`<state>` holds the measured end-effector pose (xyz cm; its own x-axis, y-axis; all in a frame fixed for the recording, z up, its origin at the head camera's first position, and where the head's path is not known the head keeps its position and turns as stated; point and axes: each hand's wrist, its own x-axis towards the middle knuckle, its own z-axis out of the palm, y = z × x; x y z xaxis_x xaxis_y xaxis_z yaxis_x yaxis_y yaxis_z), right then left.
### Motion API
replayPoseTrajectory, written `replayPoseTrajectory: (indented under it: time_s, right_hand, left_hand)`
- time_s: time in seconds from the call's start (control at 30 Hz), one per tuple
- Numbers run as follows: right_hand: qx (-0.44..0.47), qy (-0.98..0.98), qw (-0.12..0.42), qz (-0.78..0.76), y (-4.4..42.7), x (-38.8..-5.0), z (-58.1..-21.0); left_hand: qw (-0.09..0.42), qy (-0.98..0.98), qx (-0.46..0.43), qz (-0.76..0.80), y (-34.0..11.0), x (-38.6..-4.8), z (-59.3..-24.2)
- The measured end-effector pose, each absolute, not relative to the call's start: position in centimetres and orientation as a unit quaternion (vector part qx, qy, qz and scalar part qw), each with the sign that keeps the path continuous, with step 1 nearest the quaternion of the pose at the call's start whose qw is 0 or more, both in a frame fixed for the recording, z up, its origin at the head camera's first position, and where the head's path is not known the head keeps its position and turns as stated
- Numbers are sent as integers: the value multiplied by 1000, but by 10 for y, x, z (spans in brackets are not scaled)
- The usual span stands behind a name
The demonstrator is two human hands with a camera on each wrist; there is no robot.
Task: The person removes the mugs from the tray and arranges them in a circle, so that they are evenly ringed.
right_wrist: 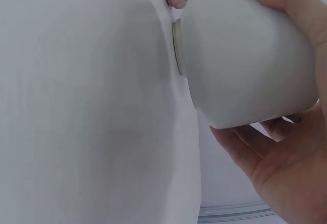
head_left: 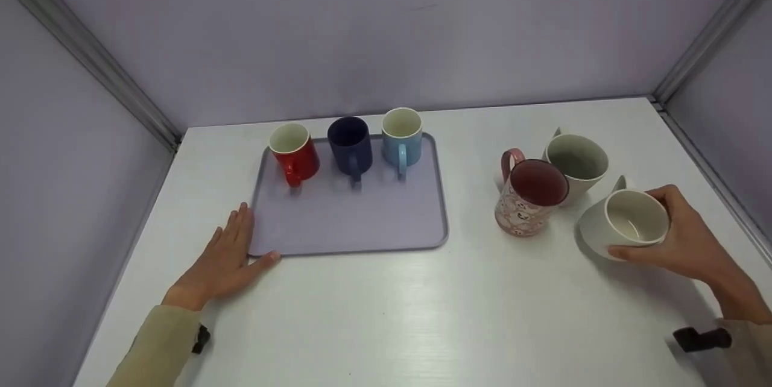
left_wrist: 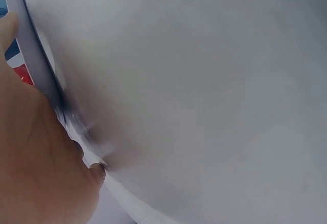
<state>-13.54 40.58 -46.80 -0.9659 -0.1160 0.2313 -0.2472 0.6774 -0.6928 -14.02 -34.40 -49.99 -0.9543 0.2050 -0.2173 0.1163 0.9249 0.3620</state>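
**One hand beside the tray, the other round a white mug**

The left hand (head_left: pixel 226 260) lies flat along the left edge of the tray (head_left: pixel 356 218), its fingers straight and its thumb spread over the near left corner. It grips nothing; I judge that it rests there to keep the tray steady.

Well to the right of the tray, the right hand (head_left: pixel 687 242) holds the white mug (head_left: pixel 600 230) by its body, with the thumb on the near side and the fingers on the far side. The mug's handle points away from the person, which probably explains why the body is held instead. Whether its base touches the table (head_left: pixel 386 314), I cannot tell.

Between this mug and the tray stands the patterned pink mug (head_left: pixel 523 212), and just behind it a pale mug (head_left: pixel 576 161).

On the tray, along its far edge, the red mug (head_left: pixel 301 161), the dark blue mug (head_left: pixel 351 155) and the light blue mug (head_left: pixel 405 146) stand upright in a row, a little apart. Their handles face the tray's near edge, perhaps for easy reach, and the row leaves the tray's near part bare.
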Motion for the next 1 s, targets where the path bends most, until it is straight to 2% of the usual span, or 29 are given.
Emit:
replayPoseTrajectory:
  time_s: [0.33, 1.0]
  right_hand:
    - [38, -919, 78, 384, 415, -145, -478]
    - [32, -912, 56, 405, 415, -139, -488]
  left_hand:
    - [128, 972, 83, 177, -343, -140, -499]
    - [132, 970, 80, 188, -342, -138, -495]
